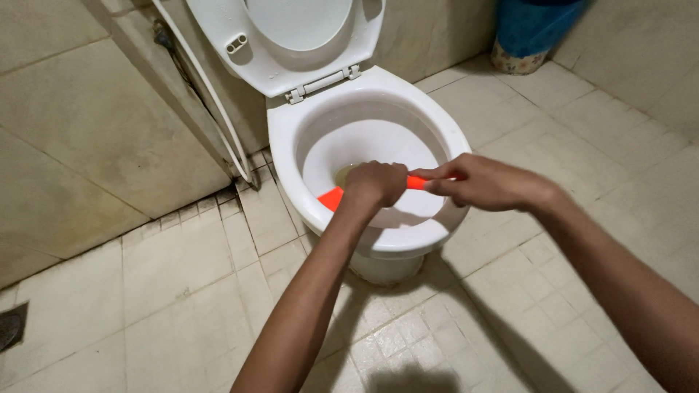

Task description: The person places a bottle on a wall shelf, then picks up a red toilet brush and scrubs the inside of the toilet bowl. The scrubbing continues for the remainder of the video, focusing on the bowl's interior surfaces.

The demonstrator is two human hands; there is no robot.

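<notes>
Clearly, both hands were closed on one bright orange tool [333, 198] held across the open bowl of a white toilet [451, 138]. The left hand [374, 183] was curled into a fist around the tool's middle, the fingers pressed tight about it and hiding most of its length. The right hand [477, 182] pinched the slim orange handle end between thumb and fingers, just beside the left fist, the two hands nearly touching. What showed of the tool was little: a broader, flat, wedge-like orange piece poking out to the left of the fist, low against the inner front wall of the bowl, and a short narrow orange stretch between the hands. Its colour was a vivid, even orange with a plastic look; whether it carried bristles could not be told. The toilet seat and lid [291, 36] stood raised against the wall. A white hose [211, 94] hung down the tiled wall at the left. A blue bin [531, 29] sat in the far corner on the pale tiled floor [182, 306].
</notes>
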